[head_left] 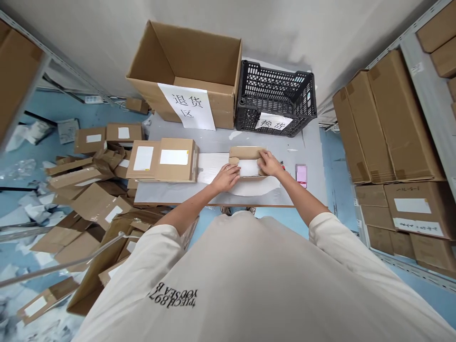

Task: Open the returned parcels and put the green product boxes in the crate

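Note:
In front of me on the table stands a small cardboard box (245, 152) with its lid raised and something white (249, 167) inside. My left hand (227, 177) is closed at the box's left end, fingertips over the edge. At the opposite end, my right hand (270, 164) grips the side near the raised lid, its thumb and fingers bent around the cardboard. A sheet of white paper (256, 188) lies under the box. To the right of my right hand, a small red and dark item is partly hidden behind the wrist.
Closed boxes (175, 166) with white labels stand left on the table (213, 138). A large open carton (221, 111) and a black plastic crate (276, 102) stand behind. A phone (301, 175) lies right. Discarded boxes (96, 204) fill the left floor; shelved cartons (402, 118) line the right.

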`<state>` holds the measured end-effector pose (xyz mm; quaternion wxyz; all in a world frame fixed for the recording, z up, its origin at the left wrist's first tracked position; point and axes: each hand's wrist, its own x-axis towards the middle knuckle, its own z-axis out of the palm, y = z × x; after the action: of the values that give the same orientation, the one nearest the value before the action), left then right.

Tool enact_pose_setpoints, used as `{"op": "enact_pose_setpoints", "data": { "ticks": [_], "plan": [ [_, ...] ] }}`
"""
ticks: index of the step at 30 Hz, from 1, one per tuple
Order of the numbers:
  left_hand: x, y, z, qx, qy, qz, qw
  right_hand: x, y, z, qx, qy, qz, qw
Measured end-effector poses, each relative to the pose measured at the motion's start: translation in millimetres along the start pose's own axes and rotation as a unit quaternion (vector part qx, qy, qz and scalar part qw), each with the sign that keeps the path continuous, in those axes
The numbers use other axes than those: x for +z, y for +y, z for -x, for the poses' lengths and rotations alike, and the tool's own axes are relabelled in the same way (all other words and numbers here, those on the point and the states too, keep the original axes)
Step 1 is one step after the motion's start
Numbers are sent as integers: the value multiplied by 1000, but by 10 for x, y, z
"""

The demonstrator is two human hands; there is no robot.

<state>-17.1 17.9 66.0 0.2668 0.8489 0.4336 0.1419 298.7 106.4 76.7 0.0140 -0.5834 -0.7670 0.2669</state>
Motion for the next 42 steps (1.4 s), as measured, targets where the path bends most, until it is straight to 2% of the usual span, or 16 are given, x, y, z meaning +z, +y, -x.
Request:
{"op": "enact_pose_setpoints", "data": {
  "ticks": [5, 9, 13, 17, 19, 22, 25, 29, 33, 38, 42],
  "plan": [
    [-130, 126, -169, 25, -62, -19, 998, 95, -68, -20, -10, -8, 55, 998],
    [-115, 159, -194, 11, -120, -54, 991, 88, -96, -36, -2, -39, 68, 997],
    [-97, 163, -157, -39, -95, -98, 990, -64, 7, 23, -14, -51, 43, 998],
    [-135, 122, -129, -96, -33, -96, 990, -216, 255, 153, -45, -32, 13, 998],
    [-145, 64, -136, -117, -20, -98, 988, -236, 367, 220, -49, -21, 18, 998],
    [-131, -81, -188, -134, -35, -95, 986, -211, 451, 310, -34, -2, 37, 999],
    [-95, -267, -269, -147, -63, -63, 985, -197, 424, 396, -9, 22, 62, 998],
    [-48, -461, -302, -134, -61, -15, 989, -253, 201, 456, -31, 29, 117, 992],
    [-37, -507, -221, -116, -42, 20, 992, -240, -269, 311, -131, -36, 144, 980],
    [-39, -455, -154, -132, -39, 21, 990, 25, -872, -74, -229, -128, 91, 961],
    [-23, -426, -143, -129, -41, 16, 991, 261, -985, -252, -219, -164, 166, 947]
  ]
}}
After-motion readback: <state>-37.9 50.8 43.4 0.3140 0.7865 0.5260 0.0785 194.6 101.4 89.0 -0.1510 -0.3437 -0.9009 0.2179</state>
